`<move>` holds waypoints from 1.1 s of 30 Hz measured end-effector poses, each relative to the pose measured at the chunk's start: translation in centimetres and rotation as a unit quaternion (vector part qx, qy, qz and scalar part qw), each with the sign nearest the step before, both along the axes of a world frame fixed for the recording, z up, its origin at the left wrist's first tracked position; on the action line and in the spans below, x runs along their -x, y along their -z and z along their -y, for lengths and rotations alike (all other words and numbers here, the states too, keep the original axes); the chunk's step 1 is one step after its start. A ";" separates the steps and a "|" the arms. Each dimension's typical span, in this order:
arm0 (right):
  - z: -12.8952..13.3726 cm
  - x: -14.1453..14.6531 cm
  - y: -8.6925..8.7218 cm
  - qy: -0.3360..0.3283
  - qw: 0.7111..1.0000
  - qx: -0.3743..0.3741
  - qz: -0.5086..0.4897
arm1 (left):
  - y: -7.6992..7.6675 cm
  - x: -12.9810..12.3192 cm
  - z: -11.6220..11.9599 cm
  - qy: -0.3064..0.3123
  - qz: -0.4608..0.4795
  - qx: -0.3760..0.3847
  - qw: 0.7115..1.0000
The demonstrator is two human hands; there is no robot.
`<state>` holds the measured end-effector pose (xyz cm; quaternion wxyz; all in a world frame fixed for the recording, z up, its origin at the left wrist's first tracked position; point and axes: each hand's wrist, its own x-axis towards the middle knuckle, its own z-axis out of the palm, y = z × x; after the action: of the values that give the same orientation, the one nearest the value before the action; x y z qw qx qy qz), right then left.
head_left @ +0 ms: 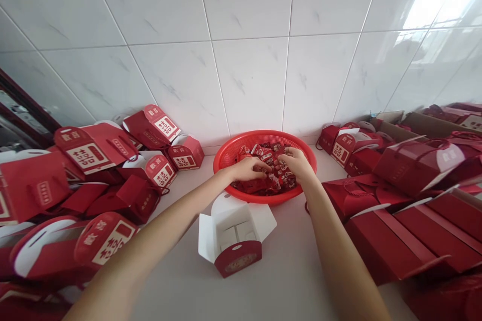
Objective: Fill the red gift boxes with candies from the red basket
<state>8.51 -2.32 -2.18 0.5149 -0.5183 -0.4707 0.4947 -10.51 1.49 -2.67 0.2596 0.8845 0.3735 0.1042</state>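
A red plastic basket (265, 197) stands against the wall and holds many red-wrapped candies (265, 154). Both hands reach into it. My left hand (251, 168) is over the left part of the candies, fingers curled down among the wrappers; what its fingertips hold, if anything, is hidden. My right hand (295, 161) is at the right part, fingers bent onto the candies, and whether it grips one is too small to tell. In front of the basket, an open box (238, 259), red outside and white inside, stands with its flaps spread; no candy shows in it.
Red boxes with white and gold characters are piled on the left (88, 153). More red boxes (391, 241) fill the right side, with cardboard (425, 123) behind them. A white tiled wall (252, 80) rises behind the white tabletop (278, 281).
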 end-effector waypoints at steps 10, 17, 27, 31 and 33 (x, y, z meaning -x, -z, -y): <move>-0.1 0.0 0.1 0.013 1.000 -0.001 0.020 | 0.2 -1.0 0.3 0.018 -0.067 -0.057 0.996; -0.2 -0.2 0.4 0.022 0.999 -0.024 0.035 | 0.0 -0.4 0.0 -0.202 -0.096 -0.173 0.959; -0.5 -0.2 0.9 0.022 0.998 -0.036 0.051 | 0.0 -1.0 0.9 0.170 -0.187 -0.049 0.966; -0.5 -0.2 1.0 0.019 0.998 -0.035 0.048 | 0.3 -1.3 0.9 0.181 -0.245 -0.111 0.946; -0.5 -0.2 1.0 0.018 0.999 -0.029 0.040 | 0.4 -1.6 0.9 0.165 -0.262 -0.140 0.940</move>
<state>8.70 -1.81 -3.15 0.5196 -0.5304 -0.4957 0.4505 -8.90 0.54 -3.09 0.0394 0.9571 0.2589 -0.1243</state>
